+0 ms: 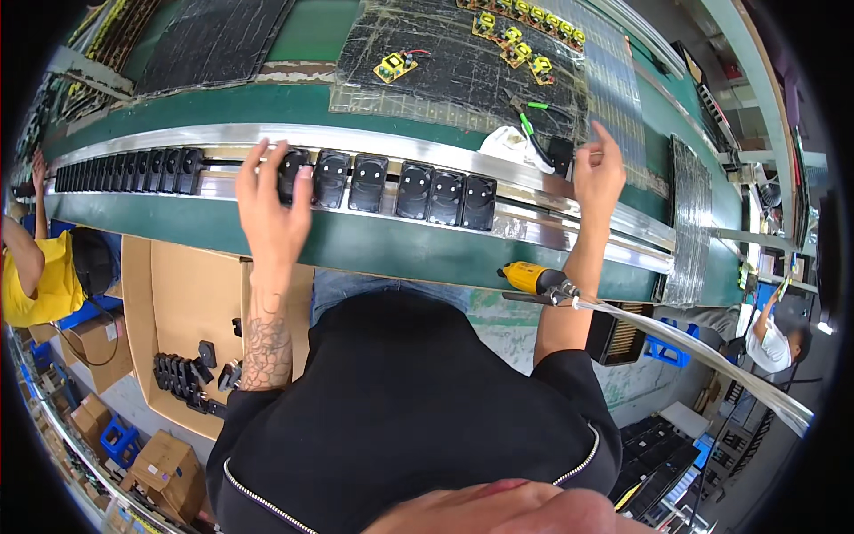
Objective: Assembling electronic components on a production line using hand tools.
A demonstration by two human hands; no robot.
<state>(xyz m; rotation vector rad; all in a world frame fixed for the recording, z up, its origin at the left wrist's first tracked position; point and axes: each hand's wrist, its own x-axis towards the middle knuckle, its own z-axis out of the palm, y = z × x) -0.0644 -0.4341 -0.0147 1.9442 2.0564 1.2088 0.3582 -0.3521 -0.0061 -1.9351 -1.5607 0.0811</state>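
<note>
A row of black plastic casings (367, 182) lies along the metal rail (525, 196) in front of me. My left hand (274, 209) spans the casing (293, 174) at the left end of the nearer group, fingers on one side and thumb on the other. To the right, my right hand (600, 178) hovers by the rail with its index finger stretched and nothing visible in it. Beside that hand are a crumpled white cloth (516, 147) and green-handled cutters (527, 125). A yellow power screwdriver (529, 278) hangs near my right forearm.
More casings (133, 172) stand packed on the rail at left. Yellow-topped circuit boards (391, 68) lie on a dark mat (445, 71) beyond. An open cardboard box (182, 267) with black parts sits below the bench at left. A co-worker in yellow (40, 276) is at far left.
</note>
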